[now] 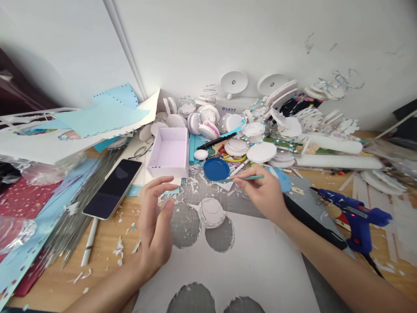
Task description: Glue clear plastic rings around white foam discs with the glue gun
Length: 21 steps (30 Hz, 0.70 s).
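My right hand (265, 189) pinches a thin teal stick (250, 178); its kind is not clear. The stick's far end is by the front rim of a round dark-blue lid or shallow dish (216, 168). My left hand (156, 221) is raised with bent fingers and thumb apart, and nothing is in it. Between the hands a small stack of white foam-like discs (211, 212) lies at the top edge of a white sheet (254, 261) with round holes cut out. Under the sheet is a grey cutting mat (246, 201).
A pale lilac open box (168, 150) stands behind my left hand, beside a phone (112, 189). Many white discs (261, 152) are heaped along the wall. A blue glue gun (358, 217) lies on the right. Bundled wires (78, 221) and paper sheets (104, 115) crowd the left.
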Motion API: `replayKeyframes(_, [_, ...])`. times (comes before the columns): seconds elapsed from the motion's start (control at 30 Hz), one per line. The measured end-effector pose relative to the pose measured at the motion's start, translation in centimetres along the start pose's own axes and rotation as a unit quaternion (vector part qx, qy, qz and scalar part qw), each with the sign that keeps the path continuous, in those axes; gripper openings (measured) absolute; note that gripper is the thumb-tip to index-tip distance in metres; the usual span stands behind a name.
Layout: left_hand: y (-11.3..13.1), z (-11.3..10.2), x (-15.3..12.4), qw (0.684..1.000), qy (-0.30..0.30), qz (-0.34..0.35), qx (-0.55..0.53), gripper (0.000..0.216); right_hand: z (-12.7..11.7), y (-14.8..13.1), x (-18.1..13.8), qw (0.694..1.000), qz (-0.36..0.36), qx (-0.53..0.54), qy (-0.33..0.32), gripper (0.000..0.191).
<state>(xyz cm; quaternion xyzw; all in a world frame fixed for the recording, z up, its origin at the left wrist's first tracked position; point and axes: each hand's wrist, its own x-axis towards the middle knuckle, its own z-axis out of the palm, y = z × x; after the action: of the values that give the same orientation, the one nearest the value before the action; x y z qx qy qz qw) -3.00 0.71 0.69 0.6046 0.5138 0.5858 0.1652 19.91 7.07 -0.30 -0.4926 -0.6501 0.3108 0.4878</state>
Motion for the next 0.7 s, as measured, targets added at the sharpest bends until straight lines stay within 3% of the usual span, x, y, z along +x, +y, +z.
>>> replayKeyframes(0.17, [0.7,-0.5,0.1,0.989,-0.088,0.098,0.064,0.023,-2.9,-0.5,-2.5,0.99,0.05,0.109,0.074,0.016])
replayKeyframes(0.33, [1.1,-0.1,0.0,0.964,-0.229,0.136,-0.016,0.033,-3.2,-1.2,-5.2,0.972,0.076,0.206,0.081,0.015])
replayKeyframes(0.43, [1.4,0.2,-0.4,0.963,-0.242,0.098,-0.069,0.021,-2.7,-1.7,-6.3,0.97,0.06,0.228,0.052,0.011])
replayKeyframes(0.53, [1.8,0.4,-1.0,0.954,-0.285,0.0,-0.094,0.017,-2.2,-1.9,-7.2,0.971,0.051,0.23,0.031,0.011])
replayKeyframes(0.7, [2.1,0.7,-1.6,0.904,-0.376,-0.152,-0.135,0.017,-1.5,-2.4,-8.1,0.968,0.065,0.242,0.011,0.013])
